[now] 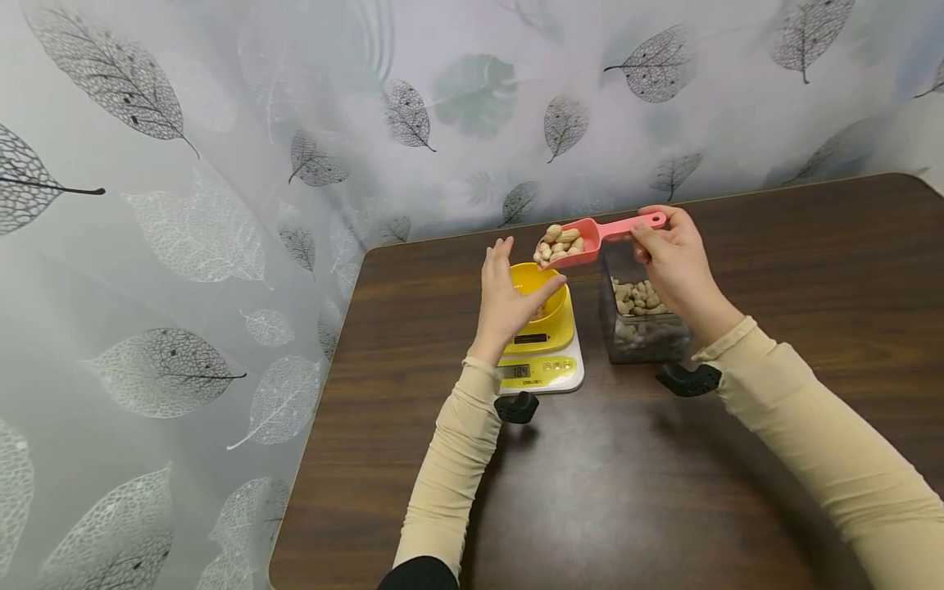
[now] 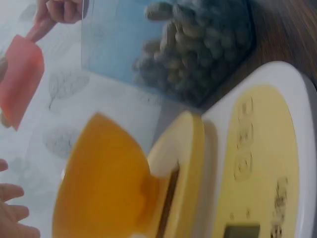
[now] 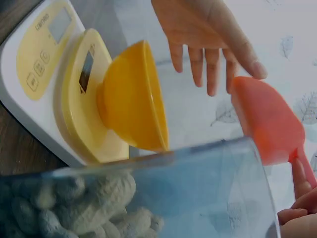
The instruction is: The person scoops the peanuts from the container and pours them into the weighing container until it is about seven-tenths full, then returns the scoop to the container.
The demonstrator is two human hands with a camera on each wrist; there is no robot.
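My right hand (image 1: pixel 678 260) grips the handle of a pink scoop (image 1: pixel 594 237) heaped with unshelled peanuts (image 1: pixel 560 243). The scoop is in the air, its front end pointing left above the yellow bowl (image 1: pixel 528 279). Beside the scoop's front end and over the bowl is my left hand (image 1: pixel 507 301), fingers extended and thumb spread, holding nothing. In the right wrist view its thumb appears close to the scoop (image 3: pixel 269 119); contact cannot be told. The bowl stands on a yellow and white kitchen scale (image 1: pixel 542 370) with a lit display. My left hand hides part of the bowl.
A clear plastic container (image 1: pixel 642 348) partly filled with peanuts (image 3: pixel 94 203) stands right of the scale, under my right hand. All of it is on a dark wooden table (image 1: pixel 627 492). A leaf-patterned wall (image 1: pixel 472 164) borders the table's back and left.
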